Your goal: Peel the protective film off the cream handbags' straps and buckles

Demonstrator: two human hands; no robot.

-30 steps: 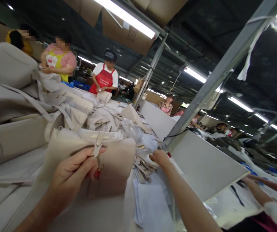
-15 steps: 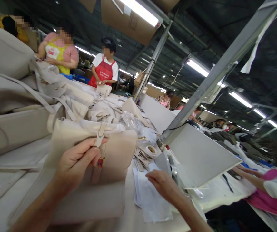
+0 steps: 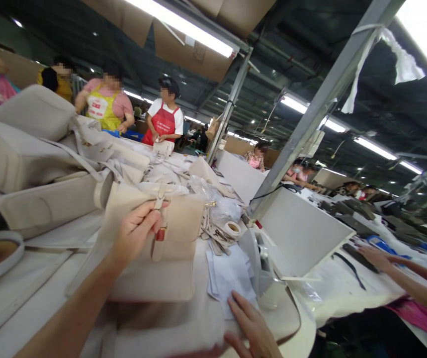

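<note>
A beige bag (image 3: 176,278) stands on the table in front of me, its flap turned towards me. My left hand (image 3: 134,231) pinches a short strap (image 3: 160,195) at the top of the flap between thumb and fingers. Just below those fingertips, a clasp (image 3: 160,233) with a reddish face shows on the flap above a hanging tab. My right hand (image 3: 252,328) is open, fingers spread, with its fingertips at the lower edge of the white sheets (image 3: 231,273) to the right of the bag. Nothing is visible in that hand.
A tape dispenser (image 3: 260,258) stands right of the sheets. Behind them lie loose strap pieces (image 3: 213,231), a tape roll (image 3: 233,228) and clear plastic (image 3: 220,209). Beige bags (image 3: 45,196) pile up at left. A co-worker's hands (image 3: 377,258) are at right, beyond a white board (image 3: 302,233).
My right hand has come down and nearer, its fingers spreading from a closed shape onto the sheets. The left hand keeps its pinch on the strap. The camera view has shifted.
</note>
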